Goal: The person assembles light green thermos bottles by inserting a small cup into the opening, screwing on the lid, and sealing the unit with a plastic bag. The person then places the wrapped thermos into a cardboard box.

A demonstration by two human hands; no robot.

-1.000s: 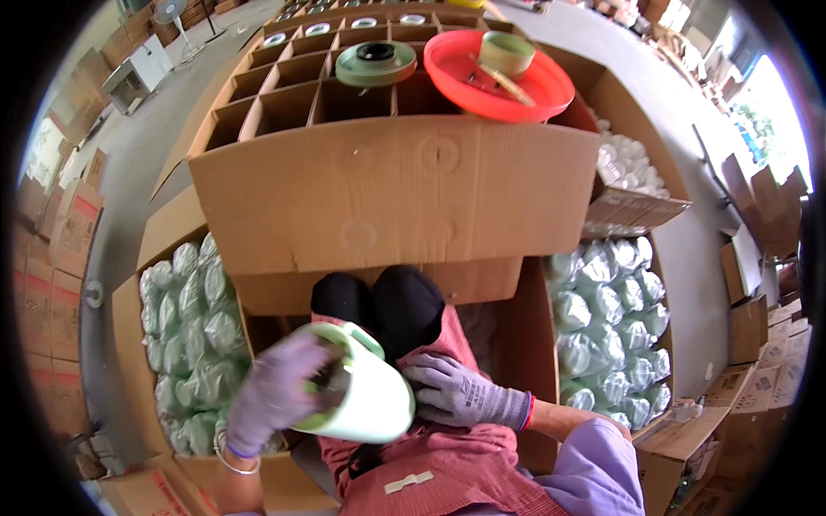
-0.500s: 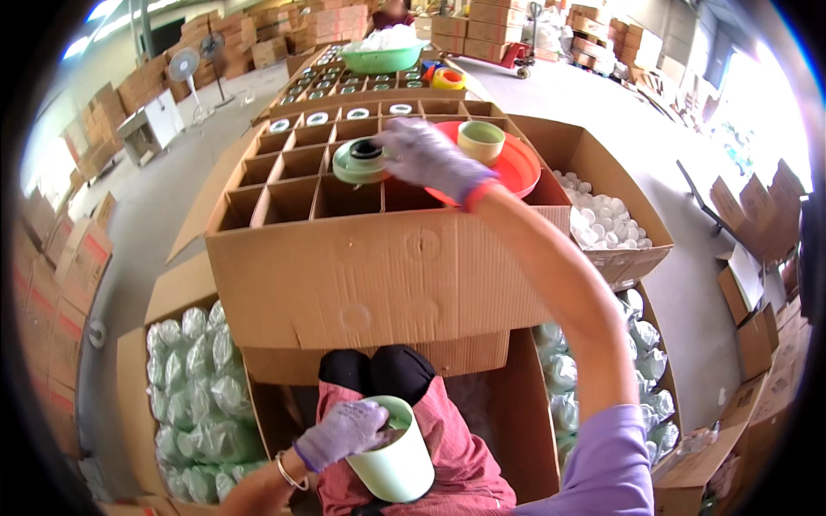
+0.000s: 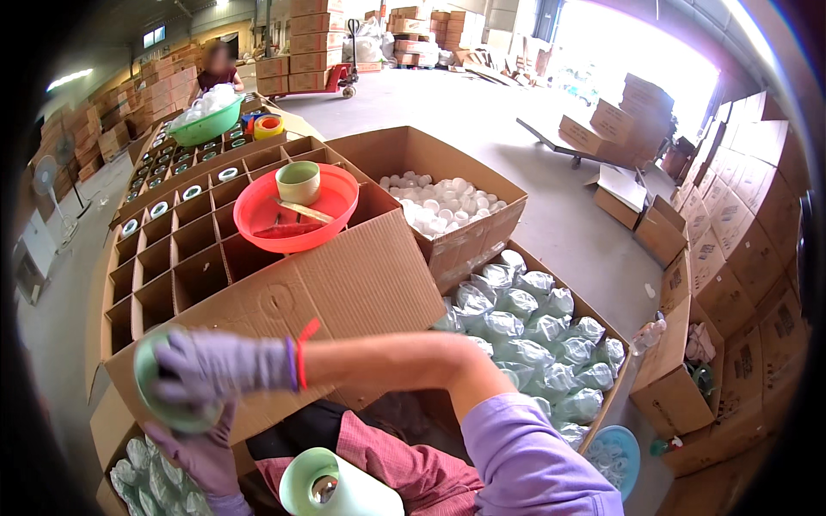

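My right hand, in a lavender-grey glove with a red band at the wrist, grips a round pale green lid over the front wall of the divided carton. The hand is slightly blurred. Just below it, my left hand, also gloved, has its thumb and fingers spread; whether it touches the lid I cannot tell. A pale green canister lies tilted on my lap, its open end showing something shiny inside. The divided carton carries a red basin, which holds a light green cup and a flat stick-like tool.
Right of the divided carton stands a box of small white caps. Below it, another box holds bagged green canisters, with more bagged ones at lower left. A blue basin sits lower right. A person is at the far end.
The view has turned right. My right hand has brought the lid from above the carton's compartments down toward my left hand. My left hand has let go of the canister, which now lies on my lap.
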